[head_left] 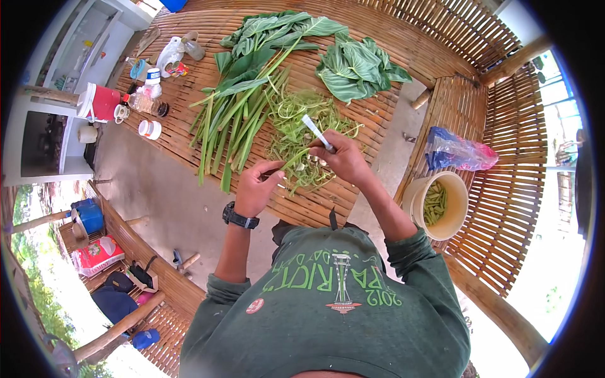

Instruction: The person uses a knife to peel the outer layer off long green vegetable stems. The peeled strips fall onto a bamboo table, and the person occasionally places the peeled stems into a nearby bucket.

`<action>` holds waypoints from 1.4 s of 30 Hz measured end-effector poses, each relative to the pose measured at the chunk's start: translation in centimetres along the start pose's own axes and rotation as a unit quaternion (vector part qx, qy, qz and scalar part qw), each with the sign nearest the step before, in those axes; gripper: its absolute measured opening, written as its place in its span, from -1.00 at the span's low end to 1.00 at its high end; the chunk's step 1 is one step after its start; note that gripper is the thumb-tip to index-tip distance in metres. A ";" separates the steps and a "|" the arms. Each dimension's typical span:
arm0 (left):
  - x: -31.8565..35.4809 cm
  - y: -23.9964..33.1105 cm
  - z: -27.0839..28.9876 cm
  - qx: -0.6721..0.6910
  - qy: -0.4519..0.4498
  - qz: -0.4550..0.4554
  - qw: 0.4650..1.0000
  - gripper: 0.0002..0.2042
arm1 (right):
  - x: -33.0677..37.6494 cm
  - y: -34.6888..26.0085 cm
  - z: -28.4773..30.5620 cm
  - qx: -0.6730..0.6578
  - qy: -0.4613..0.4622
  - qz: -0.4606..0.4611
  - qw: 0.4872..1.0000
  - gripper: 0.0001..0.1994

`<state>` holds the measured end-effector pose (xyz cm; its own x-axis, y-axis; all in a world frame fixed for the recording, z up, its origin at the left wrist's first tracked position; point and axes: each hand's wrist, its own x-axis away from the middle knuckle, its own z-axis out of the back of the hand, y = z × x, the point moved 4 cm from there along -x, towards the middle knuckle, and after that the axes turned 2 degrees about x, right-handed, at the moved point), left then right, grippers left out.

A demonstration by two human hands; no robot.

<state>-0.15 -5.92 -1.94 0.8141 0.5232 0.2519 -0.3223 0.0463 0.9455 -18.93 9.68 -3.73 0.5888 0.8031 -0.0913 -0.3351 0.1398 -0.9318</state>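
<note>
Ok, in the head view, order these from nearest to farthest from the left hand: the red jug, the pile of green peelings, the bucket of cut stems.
From the left hand:
1. Pile of green peelings, just ahead, on the bamboo platform.
2. Red jug, far to the left.
3. Bucket of cut stems, off to the right, slightly farther still.

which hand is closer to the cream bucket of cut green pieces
Right. The right hand, holding a knife, is nearer the bucket; the left hand sits farther away.

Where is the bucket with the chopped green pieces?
In the head view the cream bucket sits on the person's right, beside the right elbow, just below a blue and pink plastic bag on the slatted bamboo platform.
</note>
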 end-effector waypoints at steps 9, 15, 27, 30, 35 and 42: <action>-0.6 -1.0 -1.8 0.048 -0.002 0.040 0.998 -0.71 | 1.2 2.2 2.1 -0.585 0.100 -0.262 0.761 -0.86; -1.6 -4.1 -1.1 0.021 0.011 0.069 0.997 -0.67 | 5.6 6.4 11.2 -0.613 0.300 -0.198 0.704 -0.81; -2.6 -5.5 -3.8 0.202 -0.059 0.147 0.966 -0.68 | 22.6 15.1 21.3 0.264 0.380 -0.332 0.822 -0.68; -2.8 -4.6 -4.7 0.209 -0.075 0.112 0.968 -0.70 | 14.5 8.9 13.3 0.077 0.281 -0.256 0.922 -0.67; -2.4 -3.0 -5.2 0.194 -0.081 0.107 0.972 -0.72 | 5.1 0.9 4.1 -0.052 0.128 -0.122 0.983 -0.71; -0.5 -4.3 -3.7 0.207 -0.048 0.114 0.971 -0.69 | 1.8 -1.1 -0.1 0.010 0.050 -0.116 0.992 -0.73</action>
<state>-0.98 -3.26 -6.95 0.7921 0.3964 0.4642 -0.2949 -0.4172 0.8596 -17.37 10.92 -2.92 0.7220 0.6862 0.0887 -0.1960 0.3257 -0.9249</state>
